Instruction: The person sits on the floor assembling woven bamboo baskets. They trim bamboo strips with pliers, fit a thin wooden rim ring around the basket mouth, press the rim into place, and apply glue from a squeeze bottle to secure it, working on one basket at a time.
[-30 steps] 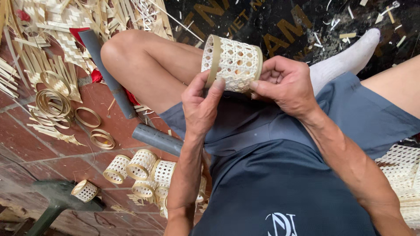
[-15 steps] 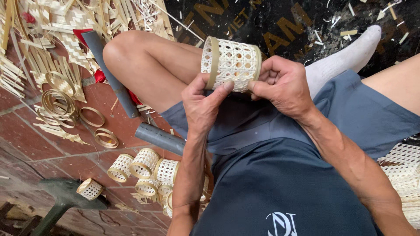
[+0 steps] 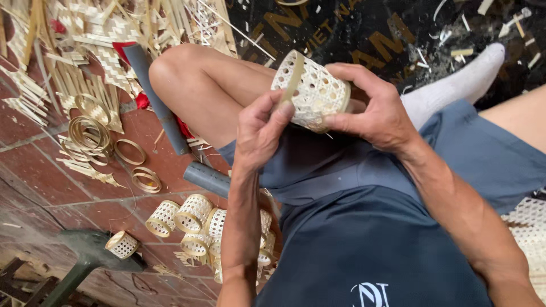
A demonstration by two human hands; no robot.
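Dark navy shirt [image 3: 369, 250] with small white emblem [image 3: 369, 294] at chest, blue-grey shorts [image 3: 472, 153], white sock [image 3: 455, 85], bare forearms, bare knee.

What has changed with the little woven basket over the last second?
The woven basket has been turned so its open rim tips more toward the camera. The left hand has shifted its thumb up onto the rim band. The right hand still grips the other end; the finished baskets on the floor haven't moved.

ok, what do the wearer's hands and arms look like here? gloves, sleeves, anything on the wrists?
Both bare: no gloves on the left hand or right hand. No sleeves reach the forearms, and no watch, band or ring shows. The forearms are lean, with sinews showing. Lower down, a dark blue top and blue-grey shorts.
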